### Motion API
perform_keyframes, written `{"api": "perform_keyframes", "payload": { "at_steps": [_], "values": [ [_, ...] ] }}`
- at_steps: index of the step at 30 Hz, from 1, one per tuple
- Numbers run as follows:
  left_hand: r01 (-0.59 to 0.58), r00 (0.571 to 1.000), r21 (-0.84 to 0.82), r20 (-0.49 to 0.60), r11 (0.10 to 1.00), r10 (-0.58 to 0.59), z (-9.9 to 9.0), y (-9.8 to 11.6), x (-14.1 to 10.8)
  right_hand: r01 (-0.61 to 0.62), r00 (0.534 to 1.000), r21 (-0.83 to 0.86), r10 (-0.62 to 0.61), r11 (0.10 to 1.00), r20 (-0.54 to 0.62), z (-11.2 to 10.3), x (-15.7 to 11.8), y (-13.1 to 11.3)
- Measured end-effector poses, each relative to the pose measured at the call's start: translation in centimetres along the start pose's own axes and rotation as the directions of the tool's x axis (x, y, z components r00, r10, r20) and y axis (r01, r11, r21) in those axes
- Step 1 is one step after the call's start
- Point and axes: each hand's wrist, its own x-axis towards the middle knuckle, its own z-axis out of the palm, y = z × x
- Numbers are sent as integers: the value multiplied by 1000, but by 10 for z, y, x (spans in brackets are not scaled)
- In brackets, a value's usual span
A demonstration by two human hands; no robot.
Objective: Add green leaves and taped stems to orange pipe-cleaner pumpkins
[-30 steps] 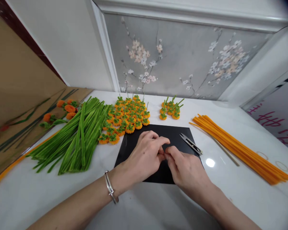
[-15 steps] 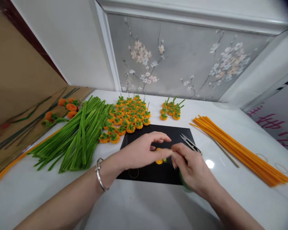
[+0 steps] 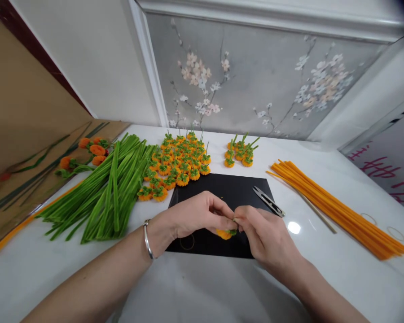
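Observation:
Both hands meet over the black mat (image 3: 218, 184). Just beneath my left fingers hangs a small orange pipe-cleaner ornament (image 3: 224, 233) with a green leafy top, partly covered by the hand. My left hand (image 3: 205, 213) is closed, thumb and fingers pinched at the ornament's top. My right hand (image 3: 264, 231) pinches close beside it, fingertips touching or nearly touching the left ones, at what seems to be the ornament's thin stem. The exact grip point is hidden between the fingertips. A pair of thread snips (image 3: 268, 201) lies on the mat's right edge, behind my right hand.
Finished orange-and-green ornaments (image 3: 175, 163) crowd behind the mat, with a smaller group (image 3: 240, 152) to their right. Green pipe cleaners (image 3: 111, 193) lie at left, orange pipe cleaners (image 3: 336, 206) at right. A rubber band (image 3: 187, 242) rests on the mat.
My left fingers have come down from a spread pose into a pinch against the right fingertips. The ornament now sits slightly lower. A green round thing under my right hand is no longer visible.

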Motion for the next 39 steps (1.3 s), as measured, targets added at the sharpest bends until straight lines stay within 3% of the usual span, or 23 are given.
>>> {"api": "perform_keyframes", "payload": {
  "at_steps": [4, 9, 12, 14, 17, 20, 24, 27, 29, 33, 39],
  "values": [
    [-153, 978, 119, -123, 981, 167, 2, -3, 2, 56, 998, -115, -57, 992, -4, 0, 1, 0],
    [-222, 928, 287, -230, 932, 292, 11, -7, 5, 90, 995, -232, -98, 969, -23, 3, 1, 2],
    [-262, 893, 378, -254, 888, 371, 16, -7, 6, 41, 998, -166, -47, 985, -31, 4, -1, 5],
    [-257, 910, 377, -217, 890, 354, 15, -4, 4, -30, 999, -24, 29, 999, -26, 3, -1, 7],
    [-179, 977, 302, -55, 937, 204, 9, 1, -1, -144, 989, 176, 144, 974, 12, 0, 0, 8],
    [-141, 990, 216, 43, 966, 135, 1, 5, -6, -213, 977, 238, 210, 948, 38, -3, 3, 6],
    [-101, 995, 157, 38, 982, 96, -2, 5, -4, -199, 980, 235, 192, 952, 52, -3, 4, 4],
    [-158, 987, 201, 9, 967, 159, 1, 2, 1, -174, 985, 207, 168, 963, 43, 2, 3, 5],
    [-214, 967, 307, -69, 927, 246, 3, 0, 4, -183, 983, 154, 181, 971, 28, 6, 2, 7],
    [-228, 881, 580, -219, 782, 420, 8, -2, 6, -251, 968, 90, 252, 964, 4, 11, 1, 6],
    [-228, 790, 751, -229, 619, 569, 17, -4, 6, -449, 892, 264, 442, 854, 89, 10, 3, 2]
  ]
}}
